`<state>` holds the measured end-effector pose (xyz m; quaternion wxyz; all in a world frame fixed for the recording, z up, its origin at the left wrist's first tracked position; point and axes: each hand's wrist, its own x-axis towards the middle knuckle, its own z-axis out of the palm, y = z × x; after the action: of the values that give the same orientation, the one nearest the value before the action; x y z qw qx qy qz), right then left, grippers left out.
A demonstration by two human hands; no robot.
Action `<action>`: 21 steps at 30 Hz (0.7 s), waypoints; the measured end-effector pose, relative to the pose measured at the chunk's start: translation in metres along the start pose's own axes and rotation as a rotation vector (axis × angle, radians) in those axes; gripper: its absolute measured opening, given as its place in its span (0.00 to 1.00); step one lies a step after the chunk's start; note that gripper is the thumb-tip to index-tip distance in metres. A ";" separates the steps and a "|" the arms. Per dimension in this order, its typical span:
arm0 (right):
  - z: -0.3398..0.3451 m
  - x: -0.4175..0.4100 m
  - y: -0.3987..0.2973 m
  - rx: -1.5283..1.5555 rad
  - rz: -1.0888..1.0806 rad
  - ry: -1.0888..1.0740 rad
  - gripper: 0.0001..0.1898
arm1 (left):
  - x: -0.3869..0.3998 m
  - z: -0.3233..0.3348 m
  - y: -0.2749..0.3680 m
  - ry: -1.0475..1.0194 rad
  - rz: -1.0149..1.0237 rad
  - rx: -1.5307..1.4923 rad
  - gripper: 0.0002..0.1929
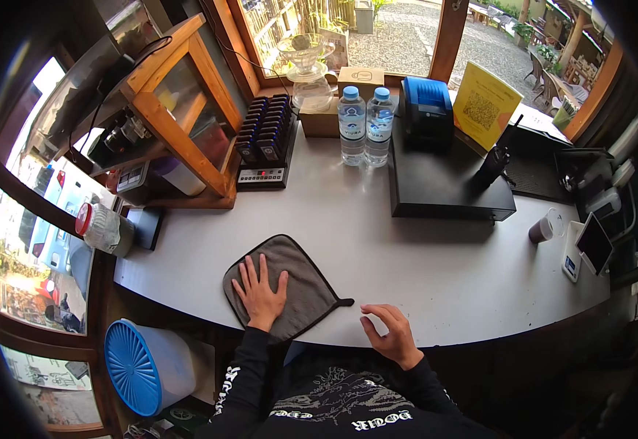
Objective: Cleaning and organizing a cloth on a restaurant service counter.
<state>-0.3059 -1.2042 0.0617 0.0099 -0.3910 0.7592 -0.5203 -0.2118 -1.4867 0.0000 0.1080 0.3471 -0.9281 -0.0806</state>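
A grey cloth with a black border and a small hanging loop (pixel 308 285) lies spread on the light countertop (pixel 362 258), near its front edge. My left hand (pixel 261 293) rests flat on the left part of this cloth, fingers apart. To the right of the cloth's loop, my right hand (pixel 390 332) is at the counter's front edge with its fingers curved and apart, holding nothing.
Behind are a wooden cabinet (pixel 187 110), a pager rack (pixel 264 142), two water bottles (pixel 353 129) and a black cash drawer (pixel 450 186) under a receipt printer (pixel 427 110). A cup (pixel 543 228) stands right, a jar (pixel 105 230) left, a blue-lidded container (pixel 138 367) below.
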 end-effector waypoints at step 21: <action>0.037 0.017 -0.012 -0.018 0.034 0.030 0.13 | 0.024 0.000 -0.033 -0.012 -0.051 0.038 0.40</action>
<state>-0.2951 -1.2452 0.0607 0.0036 -0.3702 0.7704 -0.5191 -0.2083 -1.5273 -0.0041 0.0936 0.3721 -0.9210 -0.0676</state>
